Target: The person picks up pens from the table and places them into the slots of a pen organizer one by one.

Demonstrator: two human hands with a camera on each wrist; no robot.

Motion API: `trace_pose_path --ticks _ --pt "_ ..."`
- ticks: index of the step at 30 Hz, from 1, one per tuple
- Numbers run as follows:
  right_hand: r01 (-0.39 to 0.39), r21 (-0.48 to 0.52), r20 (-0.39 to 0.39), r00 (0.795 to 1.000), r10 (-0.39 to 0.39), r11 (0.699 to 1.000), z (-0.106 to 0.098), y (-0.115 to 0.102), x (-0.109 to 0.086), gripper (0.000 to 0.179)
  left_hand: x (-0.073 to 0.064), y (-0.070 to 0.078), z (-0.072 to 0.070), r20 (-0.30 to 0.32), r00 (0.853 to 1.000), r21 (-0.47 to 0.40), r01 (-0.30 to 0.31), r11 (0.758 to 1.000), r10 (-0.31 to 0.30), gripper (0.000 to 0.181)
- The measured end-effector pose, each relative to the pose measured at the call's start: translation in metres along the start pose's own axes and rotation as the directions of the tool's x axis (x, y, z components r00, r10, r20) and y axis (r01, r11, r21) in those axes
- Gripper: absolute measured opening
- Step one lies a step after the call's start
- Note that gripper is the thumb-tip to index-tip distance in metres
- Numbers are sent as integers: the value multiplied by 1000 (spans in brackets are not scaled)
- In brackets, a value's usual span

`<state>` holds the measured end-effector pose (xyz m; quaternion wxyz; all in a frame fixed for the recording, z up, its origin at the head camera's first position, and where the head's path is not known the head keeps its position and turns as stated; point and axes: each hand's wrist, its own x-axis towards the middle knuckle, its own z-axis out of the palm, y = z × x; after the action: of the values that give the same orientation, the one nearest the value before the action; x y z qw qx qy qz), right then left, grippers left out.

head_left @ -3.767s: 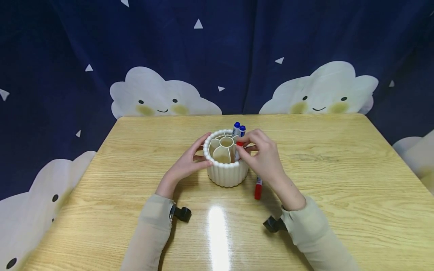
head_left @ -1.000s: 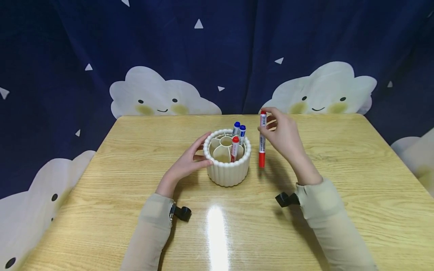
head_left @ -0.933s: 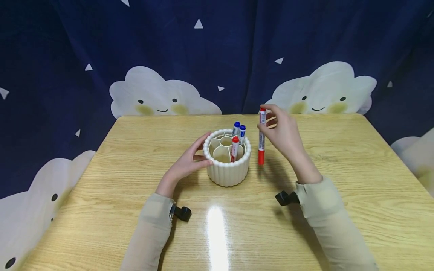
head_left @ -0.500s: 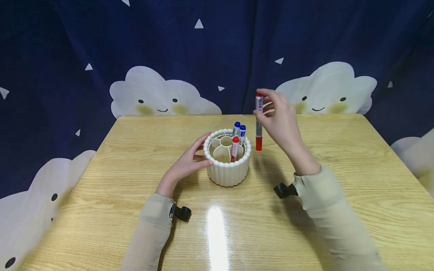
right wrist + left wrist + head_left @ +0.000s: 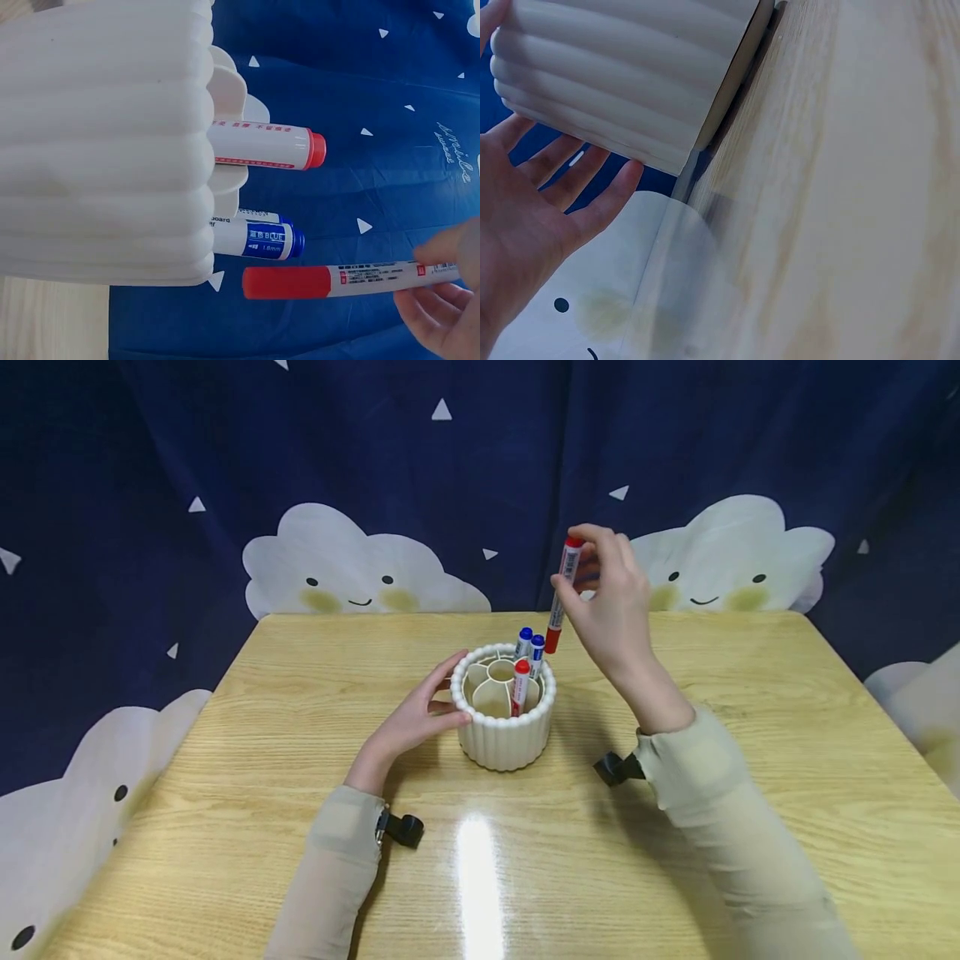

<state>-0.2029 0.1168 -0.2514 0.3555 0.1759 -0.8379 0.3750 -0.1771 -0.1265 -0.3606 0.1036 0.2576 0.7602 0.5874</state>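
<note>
A white ribbed pen holder (image 5: 502,745) with a beaded rim and inner compartments stands on the table. My left hand (image 5: 414,717) holds its left side, thumb at the front rim and fingers round the back; in the left wrist view the fingertips (image 5: 630,176) lie along the ribbed wall. Two blue-ended markers (image 5: 536,653) and one red-ended marker (image 5: 521,689) stand in its right-hand compartments. Above and right of the rim, my right hand (image 5: 611,597) pinches a second red marker (image 5: 562,585) near its upper end. That marker tilts, its red cap (image 5: 285,283) down towards the holder.
The wooden table (image 5: 300,693) spreads to both sides of the holder. Behind it hangs a dark blue curtain (image 5: 360,443) with smiling white clouds. A black wrist camera (image 5: 405,831) sits on the left sleeve and another camera (image 5: 611,769) on the right.
One red marker went into the holder and my right hand picked the other up off the table. Since then it has risen and moved left, tilting the marker. My left hand stayed put.
</note>
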Motion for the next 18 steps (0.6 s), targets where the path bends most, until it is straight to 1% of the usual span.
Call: trace_pose_path --ticks 5,7,14,18 --pt "12 -8 -40 999 -12 1000 2 -3 6 40 1 0 0 -4 1000 -11 6 1000 -6 80" --pt "15 5 -60 998 -14 1000 3 -4 9 40 1 0 0 -4 1000 -10 7 1000 -7 80" --pt "40 120 -97 995 -28 992 12 -12 13 41 1 0 0 -2 1000 -13 5 1000 -5 80" --pt "88 200 -99 993 -69 976 17 -15 13 41 1 -1 1 -4 1000 -20 -2 1000 2 81"
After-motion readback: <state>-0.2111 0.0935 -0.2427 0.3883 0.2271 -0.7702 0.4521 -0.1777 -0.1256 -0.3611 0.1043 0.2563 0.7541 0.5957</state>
